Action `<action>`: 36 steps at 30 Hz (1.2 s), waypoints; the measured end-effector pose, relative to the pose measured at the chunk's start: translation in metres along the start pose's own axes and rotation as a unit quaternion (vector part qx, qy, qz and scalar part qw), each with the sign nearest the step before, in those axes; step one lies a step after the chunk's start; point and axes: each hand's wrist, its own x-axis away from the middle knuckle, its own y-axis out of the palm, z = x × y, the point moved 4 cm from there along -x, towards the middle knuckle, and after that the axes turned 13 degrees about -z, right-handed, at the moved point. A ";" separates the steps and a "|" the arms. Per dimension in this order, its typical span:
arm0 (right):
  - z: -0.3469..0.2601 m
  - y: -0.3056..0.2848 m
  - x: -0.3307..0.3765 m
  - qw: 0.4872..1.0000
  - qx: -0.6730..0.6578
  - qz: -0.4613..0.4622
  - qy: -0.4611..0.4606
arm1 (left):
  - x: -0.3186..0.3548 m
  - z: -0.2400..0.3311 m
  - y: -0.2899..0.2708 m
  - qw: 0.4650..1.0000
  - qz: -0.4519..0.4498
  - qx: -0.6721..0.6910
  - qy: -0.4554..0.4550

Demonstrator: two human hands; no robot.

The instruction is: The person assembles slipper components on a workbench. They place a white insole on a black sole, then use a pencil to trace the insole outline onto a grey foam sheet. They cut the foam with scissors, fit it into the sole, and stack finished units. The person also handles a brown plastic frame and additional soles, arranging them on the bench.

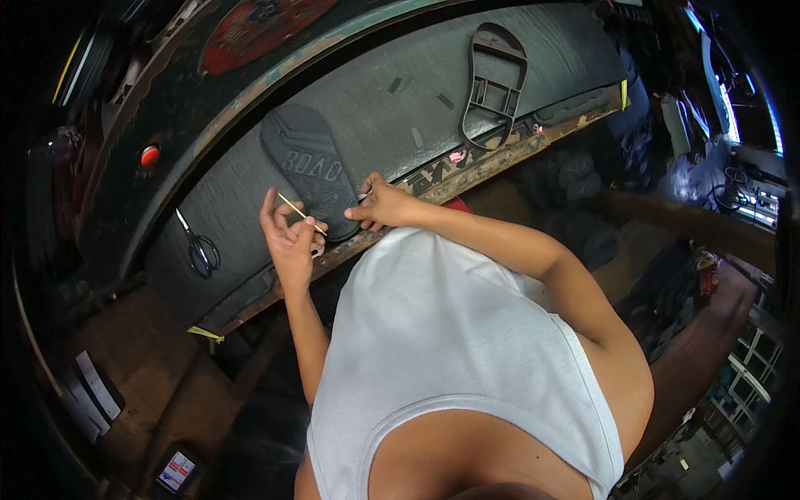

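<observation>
A dark grey slipper sole with raised lettering and line patterns lies on the black sheet-covered bench. At its lower left edge, my left hand pinches a thin yellowish stick between thumb and fingers, angled across the sole's side. My right hand rests against the sole's lower right edge, its fingers curled and the thumb touching the rim. A small pale bit shows by the right fingers, but what they grip is hidden.
Black-handled scissors lie at the left of the bench. A sole-shaped cutting die with cross bars stands at the far right. Small dark strips dot the black sheet. Beyond is a dark machine beam with a red button.
</observation>
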 end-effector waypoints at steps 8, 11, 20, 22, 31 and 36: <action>-0.071 -0.014 0.057 0.927 0.293 0.171 -0.162 | 0.010 0.004 -0.026 0.997 0.062 0.038 0.020; -0.095 -0.012 0.075 0.855 0.389 0.214 -0.269 | 0.015 0.007 -0.034 0.994 0.093 0.022 0.049; -0.041 -0.026 0.021 0.985 0.152 0.040 -0.073 | 0.008 -0.003 -0.037 0.983 0.140 0.061 0.099; -0.023 -0.029 0.006 0.999 0.010 0.010 -0.040 | 0.005 -0.003 -0.026 0.985 0.106 0.029 0.130; -0.016 -0.048 -0.007 0.997 0.055 -0.049 0.009 | -0.031 -0.042 0.046 0.978 -0.015 -0.177 0.106; -0.020 -0.043 0.001 0.999 0.039 -0.004 -0.029 | -0.039 -0.045 0.049 0.974 -0.013 -0.189 0.127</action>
